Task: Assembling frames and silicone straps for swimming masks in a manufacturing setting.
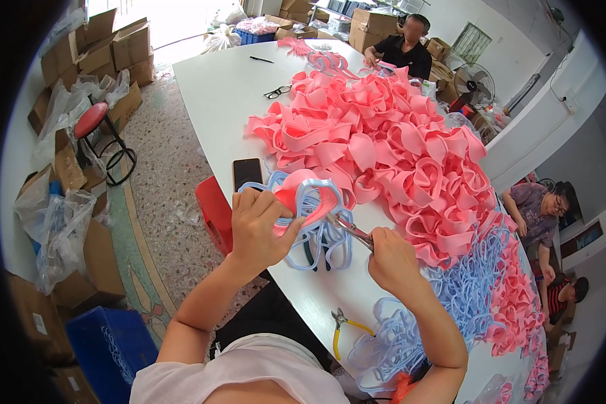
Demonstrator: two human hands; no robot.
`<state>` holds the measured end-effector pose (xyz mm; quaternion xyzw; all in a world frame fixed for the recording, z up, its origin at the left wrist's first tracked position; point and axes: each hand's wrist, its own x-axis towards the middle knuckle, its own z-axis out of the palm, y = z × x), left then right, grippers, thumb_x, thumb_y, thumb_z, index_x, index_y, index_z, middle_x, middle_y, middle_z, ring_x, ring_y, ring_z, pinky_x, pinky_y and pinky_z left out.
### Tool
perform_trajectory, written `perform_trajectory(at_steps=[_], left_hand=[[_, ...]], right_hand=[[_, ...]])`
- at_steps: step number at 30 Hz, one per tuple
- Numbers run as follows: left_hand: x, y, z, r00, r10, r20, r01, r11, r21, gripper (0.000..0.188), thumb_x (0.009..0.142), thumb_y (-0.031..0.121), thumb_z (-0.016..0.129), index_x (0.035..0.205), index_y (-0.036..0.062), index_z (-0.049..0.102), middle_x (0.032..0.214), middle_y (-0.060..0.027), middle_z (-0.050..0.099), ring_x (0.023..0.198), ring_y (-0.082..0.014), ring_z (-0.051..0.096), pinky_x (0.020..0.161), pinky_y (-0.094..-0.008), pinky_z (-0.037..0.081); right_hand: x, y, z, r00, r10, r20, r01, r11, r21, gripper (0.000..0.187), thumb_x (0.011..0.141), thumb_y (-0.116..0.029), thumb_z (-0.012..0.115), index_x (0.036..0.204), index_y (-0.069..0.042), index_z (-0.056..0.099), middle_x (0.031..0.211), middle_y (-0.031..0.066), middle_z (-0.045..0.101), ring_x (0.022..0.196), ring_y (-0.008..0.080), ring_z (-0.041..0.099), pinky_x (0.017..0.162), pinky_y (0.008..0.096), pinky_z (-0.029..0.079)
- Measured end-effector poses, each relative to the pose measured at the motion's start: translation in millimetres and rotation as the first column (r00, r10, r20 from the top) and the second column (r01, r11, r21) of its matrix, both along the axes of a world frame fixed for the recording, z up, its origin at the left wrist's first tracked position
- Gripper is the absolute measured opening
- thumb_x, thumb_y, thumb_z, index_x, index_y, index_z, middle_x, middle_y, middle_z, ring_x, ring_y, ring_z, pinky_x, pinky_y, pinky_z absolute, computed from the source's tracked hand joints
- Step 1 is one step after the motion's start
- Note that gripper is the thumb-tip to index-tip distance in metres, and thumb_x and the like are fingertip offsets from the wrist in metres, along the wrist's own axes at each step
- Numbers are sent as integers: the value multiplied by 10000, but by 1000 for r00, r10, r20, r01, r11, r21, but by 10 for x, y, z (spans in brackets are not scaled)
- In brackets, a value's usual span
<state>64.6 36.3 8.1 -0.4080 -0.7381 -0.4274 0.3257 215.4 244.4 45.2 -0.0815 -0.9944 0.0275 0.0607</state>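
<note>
My left hand [259, 225] is closed, its thumb and fingers pinching a soft pink band [324, 206] set against a light blue plastic frame [312, 182]. More light blue frames [340, 256] lie under it on the white table. My right hand [392, 262] is wrapped round a slim silver metal tool [354, 232]; its handles are hidden in the fist, so I cannot tell scissors from pliers. The tool's tip touches or nearly touches the pink band. Yellow-handled cutters [340, 320] lie on the table below my right hand.
A large heap of pink bands [384, 148] covers the table's middle, with light blue frames [458, 289] heaped at right. A phone [247, 174], glasses [277, 91] and a pen [261, 59] lie leftward. A red chair [215, 215] stands beside the table. Other people are around it.
</note>
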Motion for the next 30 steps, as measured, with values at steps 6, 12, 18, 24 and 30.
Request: perform_trajectory(at_steps=[6,12,18,24,30], left_hand=[[-13,-33,1,1000,-6,-10,6,1000,19,254,612,155,832,698,107,598,754,-20,526,765,-232,477,693,-360,323],[-120,-128,-34,992,-62,106,63,998,-8,254,609,157,831,680,99,593,746,-25,532,763,-232,475,704,-364,336],[-56,-162,67,971,-225,80,233,966,-114,260,599,166,828,674,107,586,750,-24,532,765,-230,476,711,-362,340],[-20,-180,179,944,-328,24,327,927,-187,251,606,159,825,688,105,594,756,-26,518,740,-232,432,704,-359,331],[-75,-199,168,939,-340,-57,314,912,-264,319,647,223,840,862,95,643,908,-40,560,901,-232,509,809,-381,386]], right_hand=[[-60,-53,5,997,-38,71,39,999,-18,113,725,21,534,835,1,519,805,180,596,800,354,585,668,472,470],[-5,216,76,998,-5,-67,8,999,52,180,747,-1,543,927,1,525,965,187,570,947,351,552,741,452,478],[-161,128,388,940,169,-296,-44,921,386,182,787,-65,575,954,-7,535,943,143,542,928,312,532,762,410,466],[-153,125,470,959,219,-177,-94,842,531,119,799,-143,608,820,-48,538,819,95,543,820,259,562,648,363,477],[-95,254,431,959,195,-204,-78,878,472,116,773,-115,623,784,-51,528,771,88,544,782,259,575,608,376,489]])
